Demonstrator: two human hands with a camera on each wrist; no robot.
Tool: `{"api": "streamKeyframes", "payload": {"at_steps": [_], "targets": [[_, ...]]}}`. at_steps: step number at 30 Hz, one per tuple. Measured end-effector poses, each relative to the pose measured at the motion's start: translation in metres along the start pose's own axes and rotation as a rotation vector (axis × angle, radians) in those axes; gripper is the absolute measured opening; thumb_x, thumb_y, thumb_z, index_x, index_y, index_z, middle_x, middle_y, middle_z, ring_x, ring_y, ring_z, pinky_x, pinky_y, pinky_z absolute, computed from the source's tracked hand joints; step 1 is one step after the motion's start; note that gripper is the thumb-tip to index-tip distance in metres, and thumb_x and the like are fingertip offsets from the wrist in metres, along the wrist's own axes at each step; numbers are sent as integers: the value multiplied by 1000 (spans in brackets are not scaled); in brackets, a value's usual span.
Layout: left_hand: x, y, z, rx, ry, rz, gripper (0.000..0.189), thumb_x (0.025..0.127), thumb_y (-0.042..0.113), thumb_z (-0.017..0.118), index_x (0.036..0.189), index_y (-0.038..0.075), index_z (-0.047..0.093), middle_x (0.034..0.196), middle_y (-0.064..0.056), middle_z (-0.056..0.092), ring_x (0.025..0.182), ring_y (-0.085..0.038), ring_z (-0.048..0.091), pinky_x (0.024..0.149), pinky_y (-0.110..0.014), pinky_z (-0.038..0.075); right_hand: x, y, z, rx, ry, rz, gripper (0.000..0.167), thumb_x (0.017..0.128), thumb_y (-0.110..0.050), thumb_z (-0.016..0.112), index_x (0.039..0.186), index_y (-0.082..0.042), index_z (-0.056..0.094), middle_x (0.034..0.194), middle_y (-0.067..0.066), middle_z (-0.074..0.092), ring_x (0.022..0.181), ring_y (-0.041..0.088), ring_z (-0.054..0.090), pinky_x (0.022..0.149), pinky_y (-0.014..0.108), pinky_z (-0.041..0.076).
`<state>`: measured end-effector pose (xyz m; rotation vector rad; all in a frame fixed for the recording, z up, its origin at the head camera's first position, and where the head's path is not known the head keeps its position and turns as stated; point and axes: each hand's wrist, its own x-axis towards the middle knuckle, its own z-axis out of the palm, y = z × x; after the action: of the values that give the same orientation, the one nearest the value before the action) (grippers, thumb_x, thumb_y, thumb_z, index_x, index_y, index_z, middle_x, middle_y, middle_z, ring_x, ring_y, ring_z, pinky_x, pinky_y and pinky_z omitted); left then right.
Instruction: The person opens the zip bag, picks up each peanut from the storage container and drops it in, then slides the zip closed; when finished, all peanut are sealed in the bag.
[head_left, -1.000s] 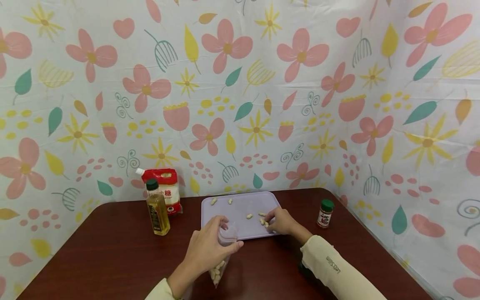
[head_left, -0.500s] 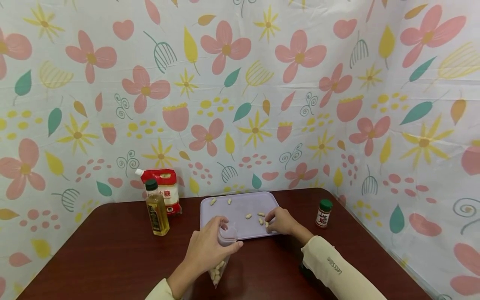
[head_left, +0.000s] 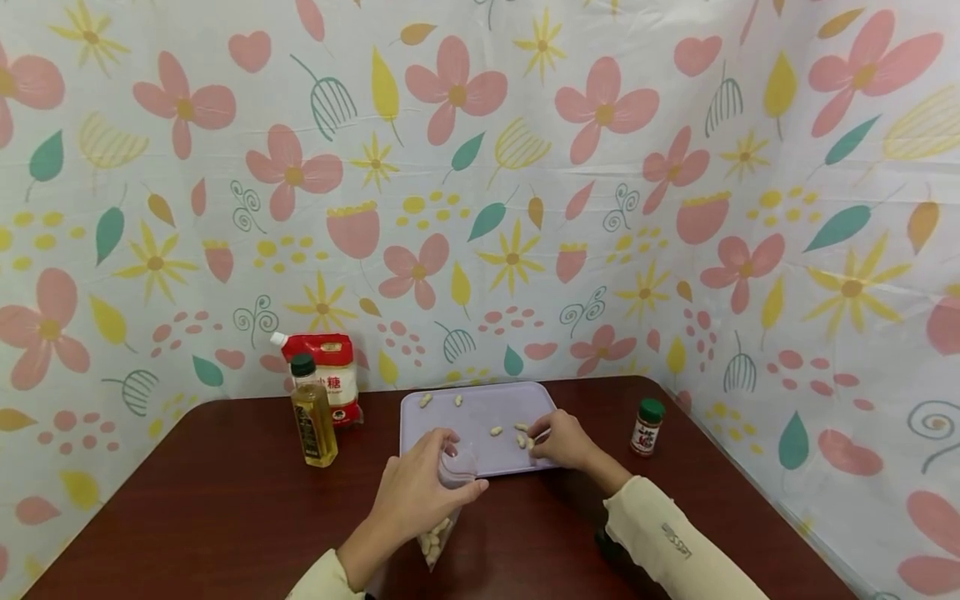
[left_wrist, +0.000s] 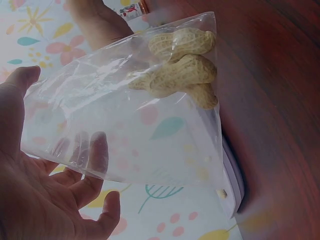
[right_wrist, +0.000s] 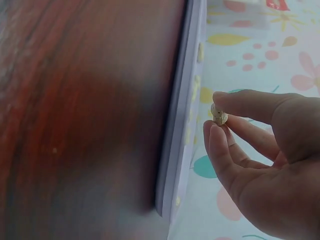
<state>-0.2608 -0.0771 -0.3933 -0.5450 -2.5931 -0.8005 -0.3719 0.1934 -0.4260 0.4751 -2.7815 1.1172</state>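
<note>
My left hand [head_left: 416,492] holds a clear plastic bag [left_wrist: 115,120] by its mouth, in front of the tray. The thumb is at one side of the opening, and several fingers show through the film at the other. Unshelled peanuts [left_wrist: 182,72] are gathered at the bag's bottom. My right hand [head_left: 564,442] is over the right part of a pale purple tray [head_left: 491,408]. Between its thumb and fingertips it pinches one peanut [right_wrist: 219,115], seen in the right wrist view. Several other peanuts lie scattered on the tray, some close to those fingertips.
A bottle of yellow oil [head_left: 315,421] and a red and white sugar pouch [head_left: 337,379] stand at the table's back left. A small green-capped jar [head_left: 647,427] is to the right of my right hand. Behind the dark wooden table [head_left: 225,500] hangs a flowered curtain [head_left: 465,208].
The right fingertips have closed on a peanut at the tray's right side and shifted very slightly. My left hand and the bag stay in nearly the same place.
</note>
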Motion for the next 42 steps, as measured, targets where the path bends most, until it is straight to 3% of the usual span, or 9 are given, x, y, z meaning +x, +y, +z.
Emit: {"api": "streamKeyframes", "payload": {"at_steps": [9,15,25,33,42], "targets": [[-1,-1,1,3,-2,-5,70,78,72,65,121,18,58,108,6,65,76,-2,55,71,-36,42,-7,-10,-3,99,-30,-42,24,74,6,80,97,6,72,97,16,72,85,25,71,69,34,56],[0,0,1,14,-3,2,67,78,71,66,120,20,58,107,9,63,69,1,50,67,-32,41,-12,-23,-3,157,-23,-105,21,77,6,78,97,7,71,106,22,70,88,29,71,69,33,57],[1,-1,3,0,-18,-3,67,78,69,68,122,19,57,105,10,62,70,0,51,66,-33,41,-24,-52,-6,150,-2,-130,19,79,-11,80,97,-6,75,98,6,71,88,22,69,69,34,56],[0,-2,4,17,-4,-9,68,78,69,68,122,18,58,104,12,61,73,-1,54,72,-40,45,-38,-82,-9,183,-21,-265,18,85,-18,78,101,-10,75,102,4,71,89,21,68,70,32,55],[0,-2,4,20,4,-1,65,78,69,68,119,21,57,103,12,61,79,-4,59,73,-41,46,-51,-117,-13,179,4,-334,17,84,-25,79,98,-17,74,96,-6,71,88,17,68,70,31,54]]}}
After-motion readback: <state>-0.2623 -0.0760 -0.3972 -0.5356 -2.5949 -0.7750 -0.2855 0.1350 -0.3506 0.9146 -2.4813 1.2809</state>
